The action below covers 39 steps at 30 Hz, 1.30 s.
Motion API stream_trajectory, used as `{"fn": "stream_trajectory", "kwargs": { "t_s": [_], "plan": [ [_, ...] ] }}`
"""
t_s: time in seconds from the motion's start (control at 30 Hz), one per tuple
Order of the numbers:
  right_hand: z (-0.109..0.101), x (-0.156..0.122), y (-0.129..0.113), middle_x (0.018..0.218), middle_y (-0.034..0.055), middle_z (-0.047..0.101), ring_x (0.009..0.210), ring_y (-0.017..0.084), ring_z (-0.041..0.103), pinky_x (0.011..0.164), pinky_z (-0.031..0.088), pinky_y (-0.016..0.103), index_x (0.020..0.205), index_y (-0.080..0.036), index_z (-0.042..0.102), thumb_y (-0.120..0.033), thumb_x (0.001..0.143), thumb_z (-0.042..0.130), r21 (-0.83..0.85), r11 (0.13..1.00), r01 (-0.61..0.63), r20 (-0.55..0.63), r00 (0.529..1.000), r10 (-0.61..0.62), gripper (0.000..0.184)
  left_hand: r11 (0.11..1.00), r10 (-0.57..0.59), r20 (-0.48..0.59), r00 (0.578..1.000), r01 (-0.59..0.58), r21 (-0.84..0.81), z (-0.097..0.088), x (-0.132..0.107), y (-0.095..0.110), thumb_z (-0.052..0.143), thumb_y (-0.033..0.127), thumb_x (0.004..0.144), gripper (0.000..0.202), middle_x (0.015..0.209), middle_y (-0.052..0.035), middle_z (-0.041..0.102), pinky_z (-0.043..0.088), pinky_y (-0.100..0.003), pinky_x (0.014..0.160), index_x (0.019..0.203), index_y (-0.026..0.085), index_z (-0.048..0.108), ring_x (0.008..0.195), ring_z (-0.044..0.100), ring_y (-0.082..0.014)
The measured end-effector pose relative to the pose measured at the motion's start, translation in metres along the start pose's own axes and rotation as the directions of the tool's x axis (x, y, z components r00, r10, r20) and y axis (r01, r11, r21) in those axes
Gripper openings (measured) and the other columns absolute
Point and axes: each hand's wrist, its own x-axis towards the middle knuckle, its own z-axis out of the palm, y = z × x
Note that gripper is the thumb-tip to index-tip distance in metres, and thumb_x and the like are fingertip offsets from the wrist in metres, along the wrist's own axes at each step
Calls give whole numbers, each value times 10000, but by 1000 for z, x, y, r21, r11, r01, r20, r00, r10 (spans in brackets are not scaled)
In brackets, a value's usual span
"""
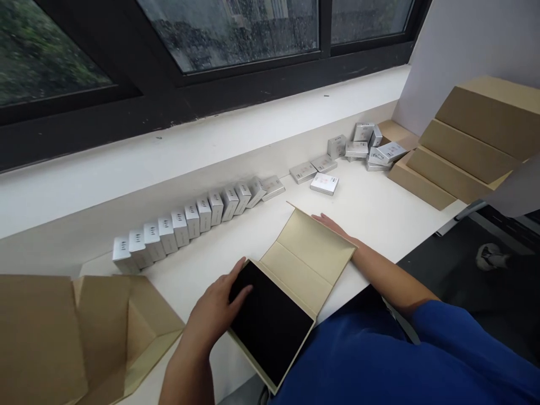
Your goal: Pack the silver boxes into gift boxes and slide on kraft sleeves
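A pale gold hinged gift box [300, 247] lies open on the table edge in front of me, tilted toward my body. Black lining [274, 320] fills its base, and its folding lid spreads to the right. My left hand [219, 301] grips the base's left side, thumb over the black lining and fingers along the outer edge. Behind the lid is my right hand [331, 223]; its fingertips show past the lid's far edge, stretched out, while the lid hides the palm. Beyond the gift box stands a row of small silver-white boxes [192, 219], the far ones leaning.
An open brown carton [101, 332] stands at the left. More small silver boxes [356, 147] lie loose and stacked at the back right, beside large brown folded-cardboard boxes [464, 146]. A window [236, 34] and white sill [253, 126] run behind the table.
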Motion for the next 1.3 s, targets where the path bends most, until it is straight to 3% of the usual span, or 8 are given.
{"fn": "stream_trajectory", "kwargs": {
  "t_s": [0.13, 0.27, 0.4, 0.53, 0.77, 1.0, 1.17, 1.3],
  "plan": [
    [-33, 23, 20, 1682, 100, 538, 1678, 404, 296, 1395, 68, 642, 1334, -286, 766, -546, 854, 831, -99, 993, 65, 52, 997, -60, 549, 965, -236, 14, 972, 233, 118, -9, -3, 5, 226, 490, 1112, 656, 1297, -182, 795, 581, -504, 959, 1648, 240, 510, 1140, 775, -397],
    [-69, 48, 39, 1799, 159, 319, 1722, 430, 90, 1353, -61, 723, 1580, -221, 549, -633, 959, 664, -363, 931, -32, -236, 970, -59, 755, 920, -355, 27, 934, 344, 188, -15, -4, 15, 160, 496, 1109, 706, 1169, -219, 820, 572, -535, 907, 1672, 198, 467, 1041, 794, -441],
    [-88, 85, 53, 1780, 216, 299, 1708, 450, 82, 1340, -28, 752, 1642, -184, 386, -733, 892, 682, -397, 906, -147, -379, 925, -16, 976, 929, -358, 10, 934, 355, 109, -13, 2, 35, 105, 503, 1100, 729, 1105, -218, 822, 569, -503, 831, 1529, 187, 603, 1005, 789, -437],
    [-90, 113, 55, 1556, 249, 555, 1566, 483, 363, 1345, 74, 730, 1506, -137, 509, -692, 713, 861, -359, 914, -187, -359, 932, 50, 1030, 943, -333, 135, 933, 327, 66, -18, 5, 53, 154, 561, 1083, 663, 1086, -165, 825, 562, -434, 819, 1186, 222, 714, 1059, 780, -389],
    [-95, 115, 50, 1241, 140, 695, 1160, 345, 626, 1078, 507, 547, 1258, -228, 572, -718, 667, 875, -144, 987, -76, -480, 877, -3, 825, 963, -268, -38, 963, 268, -11, -66, 19, 71, 342, 722, 1005, 760, 1271, -103, 789, 582, -426, 876, 1574, 255, 532, 937, 767, -307],
    [-102, 122, 55, 1147, 76, 600, 1046, 229, 614, 942, 547, 388, 1238, -241, 502, -859, 868, 569, 235, 968, 89, -514, 856, 46, 724, 983, 130, -138, 982, -109, 148, -116, 162, 181, 452, 687, 1070, 727, 1402, -90, 707, 507, -556, 1103, 1549, 149, 550, 1301, 654, -367],
    [-95, 121, 52, 1207, 93, 614, 1098, 261, 632, 986, 569, 444, 1336, -249, 467, -836, 745, 762, 258, 951, 170, -608, 794, 23, 883, 980, 51, 121, 991, -73, 184, -108, 297, 226, 680, 746, 897, 1031, 1711, -207, 454, 411, -531, 1240, 1683, 150, 381, 1554, 446, -452],
    [-88, 120, 47, 1298, 120, 623, 1138, 280, 639, 985, 587, 467, 1339, -256, 493, -768, 668, 884, 182, 962, 202, -688, 725, -22, 929, 981, -27, 237, 971, -19, 192, -101, 354, 235, 814, 773, 698, 1176, 1745, -200, 411, 501, -541, 1151, 1669, 237, 422, 1528, 476, -477]
  ]
}}
